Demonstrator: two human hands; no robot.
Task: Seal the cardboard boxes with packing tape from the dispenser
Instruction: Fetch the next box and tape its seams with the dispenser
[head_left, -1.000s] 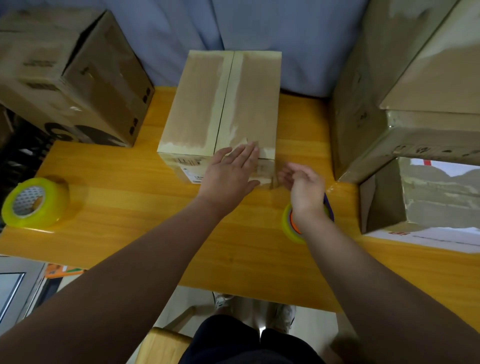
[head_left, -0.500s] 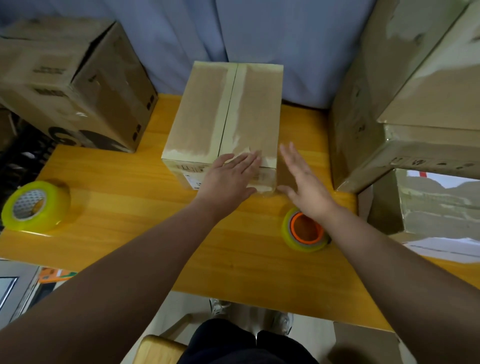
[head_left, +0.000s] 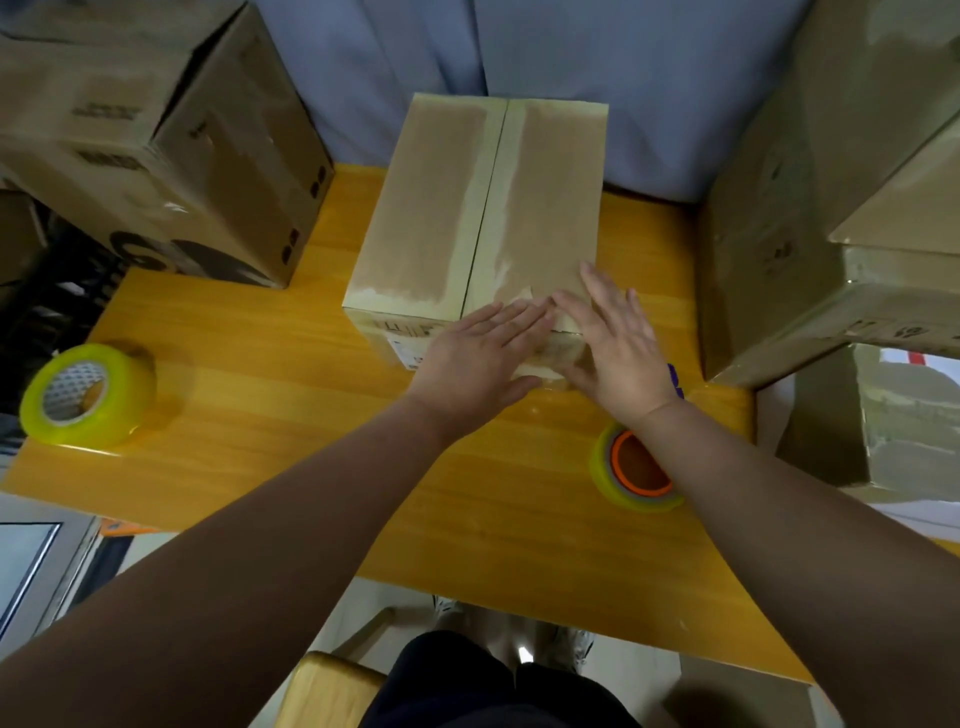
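A closed cardboard box (head_left: 467, 208) stands in the middle of the yellow table (head_left: 291, 405), a strip of clear tape running down its centre seam. My left hand (head_left: 480, 358) lies flat with straight fingers over the box's near top edge. My right hand (head_left: 618, 345) lies flat beside it on the near right corner, fingers spread. The two hands' fingertips nearly meet. A tape roll with an orange core (head_left: 636, 470) lies on the table under my right wrist, partly hidden by the forearm.
A second yellow-green tape roll (head_left: 85, 397) sits near the table's left edge. A large cardboard box (head_left: 156, 135) stands at the back left. Stacked taped boxes (head_left: 831, 197) fill the right side. A blue curtain (head_left: 571, 52) hangs behind. A wooden stool (head_left: 327, 691) is below.
My right hand left the orange-core tape roll, rose to the box and now lies flat on its near right corner. My left hand stayed pressed on the near edge.
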